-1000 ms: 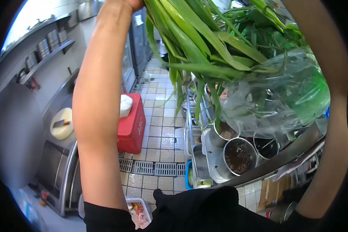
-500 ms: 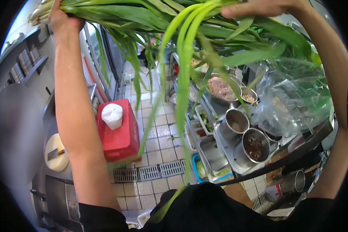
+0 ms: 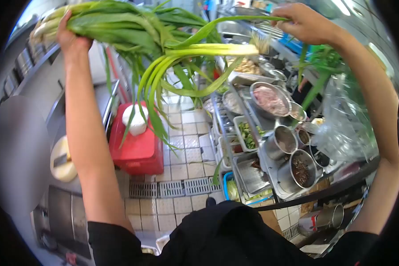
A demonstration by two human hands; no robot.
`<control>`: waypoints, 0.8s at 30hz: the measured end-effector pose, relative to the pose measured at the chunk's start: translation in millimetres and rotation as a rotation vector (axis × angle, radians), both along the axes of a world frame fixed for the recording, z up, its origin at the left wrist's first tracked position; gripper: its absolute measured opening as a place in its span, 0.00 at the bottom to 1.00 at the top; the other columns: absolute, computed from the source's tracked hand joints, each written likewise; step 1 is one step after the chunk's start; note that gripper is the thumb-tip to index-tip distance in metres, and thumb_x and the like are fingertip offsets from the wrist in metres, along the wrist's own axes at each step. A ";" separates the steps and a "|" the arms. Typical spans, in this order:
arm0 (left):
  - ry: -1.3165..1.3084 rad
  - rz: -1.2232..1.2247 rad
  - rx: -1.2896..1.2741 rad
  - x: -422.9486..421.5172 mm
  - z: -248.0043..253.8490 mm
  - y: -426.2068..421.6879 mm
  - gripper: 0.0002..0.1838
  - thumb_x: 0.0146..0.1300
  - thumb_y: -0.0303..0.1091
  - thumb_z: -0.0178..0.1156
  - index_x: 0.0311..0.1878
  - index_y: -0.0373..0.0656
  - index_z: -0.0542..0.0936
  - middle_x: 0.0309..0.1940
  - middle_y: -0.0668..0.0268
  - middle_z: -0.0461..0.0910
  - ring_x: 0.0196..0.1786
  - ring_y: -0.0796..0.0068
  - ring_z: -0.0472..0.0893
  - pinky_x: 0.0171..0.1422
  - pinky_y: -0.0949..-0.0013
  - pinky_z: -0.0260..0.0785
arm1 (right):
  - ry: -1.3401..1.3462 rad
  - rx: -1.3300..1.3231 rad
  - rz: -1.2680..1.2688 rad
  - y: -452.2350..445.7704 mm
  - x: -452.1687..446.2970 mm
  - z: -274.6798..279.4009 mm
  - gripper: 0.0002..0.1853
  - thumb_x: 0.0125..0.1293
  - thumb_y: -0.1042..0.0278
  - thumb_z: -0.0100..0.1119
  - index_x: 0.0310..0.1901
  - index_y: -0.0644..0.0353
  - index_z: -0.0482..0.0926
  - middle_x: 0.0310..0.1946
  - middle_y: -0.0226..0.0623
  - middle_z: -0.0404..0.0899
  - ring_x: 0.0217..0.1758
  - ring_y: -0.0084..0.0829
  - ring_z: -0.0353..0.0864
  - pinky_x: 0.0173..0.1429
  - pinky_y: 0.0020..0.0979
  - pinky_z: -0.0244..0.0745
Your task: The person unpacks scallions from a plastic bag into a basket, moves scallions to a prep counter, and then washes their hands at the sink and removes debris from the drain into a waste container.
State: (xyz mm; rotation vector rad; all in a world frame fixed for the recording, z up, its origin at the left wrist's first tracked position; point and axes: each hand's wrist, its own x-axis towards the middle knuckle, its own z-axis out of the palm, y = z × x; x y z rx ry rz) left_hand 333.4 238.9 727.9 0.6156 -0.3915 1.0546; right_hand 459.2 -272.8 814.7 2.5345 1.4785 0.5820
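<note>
My left hand (image 3: 75, 39) is wrapped round a big bunch of leeks (image 3: 119, 26) near its pale root end, holding it up at the top left. The long green leaves spread to the right and droop over the floor. One loose stalk with a pale cut-looking end (image 3: 241, 49) hangs bent across the bunch, pointing right. My right hand (image 3: 303, 23), at the top right, has its fingers closed on the tip of a long leek leaf (image 3: 235, 20) stretched out from the bunch. Below my right forearm hangs a clear plastic bag (image 3: 346, 126) beside more green leaves (image 3: 326, 60).
At the right, a counter carries a bowl of raw meat (image 3: 270, 99), metal pots (image 3: 299, 170) and a tray of cut greens (image 3: 249, 133). A red box (image 3: 139, 153) with a white roll (image 3: 135, 119) stands on the tiled floor. A cleaver (image 3: 61, 160) lies on a round board (image 3: 64, 173) at left.
My right hand has moved up and right, away from the bunch, drawing a leaf out straight. The loose stalks have swung left, and the bunch has shifted left. My left hand keeps its hold.
</note>
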 end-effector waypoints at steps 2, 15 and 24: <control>-0.014 0.003 0.032 3.5 -7.6 40.1 0.18 0.67 0.33 0.65 0.57 0.36 0.79 0.53 0.52 0.84 0.57 0.51 0.84 0.69 0.45 0.75 | 0.069 -0.018 0.148 64.3 11.6 -43.3 0.25 0.63 0.52 0.67 0.58 0.57 0.81 0.51 0.47 0.86 0.51 0.44 0.85 0.58 0.44 0.77; 0.197 0.562 0.283 -107.6 -84.8 119.4 0.20 0.60 0.35 0.69 0.54 0.40 0.79 0.41 0.58 0.83 0.44 0.56 0.85 0.56 0.50 0.81 | 1.374 0.333 0.353 312.0 -11.7 -327.1 0.19 0.74 0.70 0.63 0.64 0.60 0.77 0.44 0.34 0.87 0.47 0.27 0.84 0.56 0.30 0.78; 0.526 0.799 0.104 -190.5 -201.6 159.8 0.18 0.66 0.29 0.66 0.57 0.34 0.78 0.45 0.56 0.85 0.46 0.59 0.87 0.54 0.55 0.83 | 0.641 0.524 0.791 366.4 84.9 -325.6 0.14 0.66 0.71 0.68 0.53 0.60 0.85 0.44 0.46 0.84 0.51 0.47 0.85 0.56 0.38 0.78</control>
